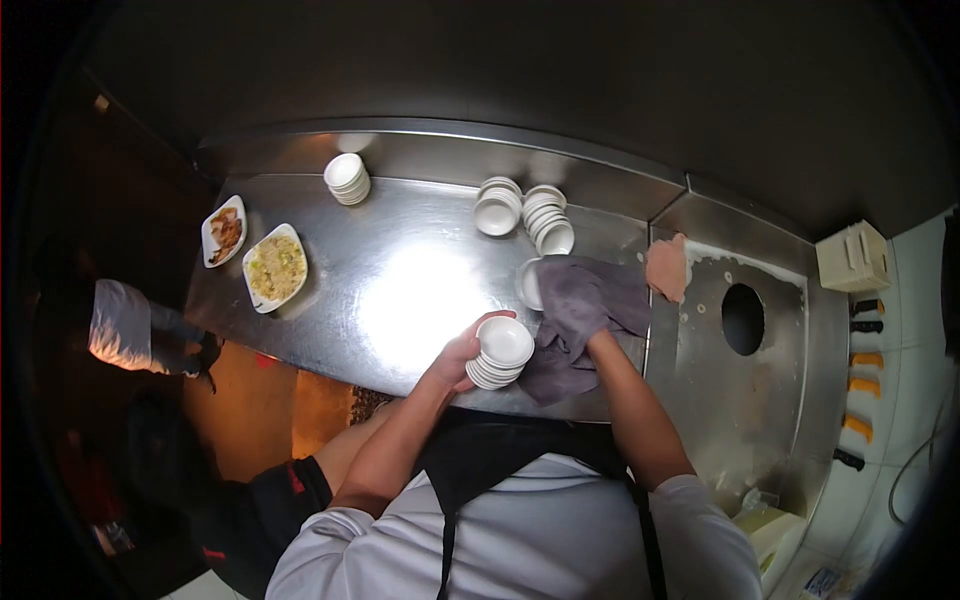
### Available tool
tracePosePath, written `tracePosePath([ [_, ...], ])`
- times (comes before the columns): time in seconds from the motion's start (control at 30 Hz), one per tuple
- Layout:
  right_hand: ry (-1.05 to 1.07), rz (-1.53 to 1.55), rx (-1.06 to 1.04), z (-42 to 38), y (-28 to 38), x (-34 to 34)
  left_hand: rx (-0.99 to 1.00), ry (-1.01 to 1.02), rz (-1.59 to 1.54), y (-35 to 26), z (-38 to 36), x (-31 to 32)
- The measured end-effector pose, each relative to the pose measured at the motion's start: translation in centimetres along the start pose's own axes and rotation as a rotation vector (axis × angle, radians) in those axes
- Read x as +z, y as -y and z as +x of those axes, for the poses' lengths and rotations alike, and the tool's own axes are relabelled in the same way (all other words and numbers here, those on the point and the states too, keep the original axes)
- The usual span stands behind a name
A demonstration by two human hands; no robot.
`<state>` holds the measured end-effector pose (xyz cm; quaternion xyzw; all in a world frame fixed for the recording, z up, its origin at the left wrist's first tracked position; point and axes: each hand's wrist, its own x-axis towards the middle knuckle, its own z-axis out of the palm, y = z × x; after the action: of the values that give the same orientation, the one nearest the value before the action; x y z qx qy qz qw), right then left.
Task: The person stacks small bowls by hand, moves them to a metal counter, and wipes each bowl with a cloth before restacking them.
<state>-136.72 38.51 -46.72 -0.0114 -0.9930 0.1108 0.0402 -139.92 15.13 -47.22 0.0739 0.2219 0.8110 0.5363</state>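
My left hand (462,352) is closed around a stack of several small white bowls (504,342), held above the steel counter's front edge. A grey cloth (605,290) covers my right hand (597,342), leaving little more than the wrist showing. Through the cloth, this hand seems to press on a small white dish (528,284), partly hidden beneath it; the fingers cannot be seen. Behind the cloth, two leaning rows of the same white bowls, a left row (497,212) and a right row (552,230), rest on the counter.
Toward the back left stands another bowl stack (346,178). Fried rice fills a white plate (300,290), beside a smaller dish of food (212,245). A pink cloth (666,268) lies near the wet steel basin with a round hole (743,320). Knives (864,360) line the right wall; a person (120,320) stands left.
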Motion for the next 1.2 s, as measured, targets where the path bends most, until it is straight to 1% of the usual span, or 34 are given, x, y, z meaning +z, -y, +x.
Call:
tracePosePath([
  [0.03,0.138,0.040,-0.094,2.1,1.1,-0.5,0.008,0.002,-0.004,-0.3,-0.6,0.2],
  [0.13,0.311,0.017,-0.348,5.6,3.8,1.2,0.025,-0.002,-0.010,-0.8,-2.2,0.2],
  [0.23,0.327,0.149,-0.449,7.6,5.5,4.2,0.078,-0.084,0.047,-1.2,-3.4,0.4],
  [0.27,0.270,0.093,-0.309,8.5,7.0,5.1,0.094,-0.085,0.062,-1.4,-3.7,0.2],
  [0.3,0.215,0.084,-0.268,8.4,6.9,5.5,0.109,-0.085,0.076,-1.5,-4.0,-0.1],
  [0.37,0.110,0.061,-0.188,7.4,7.9,1.5,0.134,-0.111,0.075,-1.7,-4.3,-1.1],
  [0.4,0.120,-0.059,-0.298,6.8,8.3,-0.7,0.140,-0.139,0.060,-1.7,-4.5,-1.6],
  [0.47,0.068,-0.101,-0.384,5.1,8.9,-4.6,0.185,-0.187,0.048,-1.7,-4.5,-2.1],
  [0.53,0.017,-0.143,-0.461,3.6,9.2,-6.5,0.118,-0.235,-0.017,-1.9,-4.0,-3.5],
  [0.57,-0.054,-0.028,-0.558,3.4,8.9,-4.7,0.079,-0.259,-0.052,-2.2,-3.6,-3.5],
  [0.6,-0.127,0.088,-0.649,3.5,8.3,-1.5,-0.004,-0.288,-0.081,-2.7,-2.8,-3.4],
  [0.63,-0.203,0.206,-0.737,3.7,8.7,-1.2,-0.026,-0.285,-0.037,-2.8,-2.0,-3.3],
  [0.7,-0.167,0.477,-0.583,2.7,7.7,-1.8,-0.071,-0.278,0.058,-2.8,-0.9,-3.0],
  [0.77,-0.103,0.267,-0.534,3.3,7.4,-1.4,-0.127,-0.234,0.016,-2.7,-0.3,-3.3],
  [0.8,-0.235,0.336,-0.512,2.8,6.8,-1.5,-0.152,-0.221,-0.034,-2.7,-0.1,-3.5],
  [0.83,-0.203,0.227,-0.516,2.9,6.6,-1.0,-0.177,-0.207,-0.085,-2.8,0.1,-3.3],
  [0.9,-0.131,0.012,-0.524,3.1,6.1,0.3,-0.158,-0.204,-0.156,-2.7,0.4,-2.9],
  [1.0,-0.107,0.029,-0.258,3.0,7.1,-2.5,-0.135,-0.148,-0.219,-3.0,0.3,-2.4],
  [1.03,-0.152,0.067,-0.282,3.1,6.8,-2.2,-0.130,-0.121,-0.233,-3.1,0.2,-2.4],
  [1.07,-0.196,0.106,-0.306,3.1,6.4,-1.6,-0.129,-0.113,-0.147,-3.3,0.3,-2.9],
  [1.1,-0.239,0.144,-0.331,3.1,6.2,-1.1,-0.137,-0.124,-0.148,-3.2,0.2,-3.1],
  [1.2,-0.160,0.691,-0.421,2.8,7.2,-2.4,-0.147,-0.181,-0.110,-3.4,0.3,-3.2],
])
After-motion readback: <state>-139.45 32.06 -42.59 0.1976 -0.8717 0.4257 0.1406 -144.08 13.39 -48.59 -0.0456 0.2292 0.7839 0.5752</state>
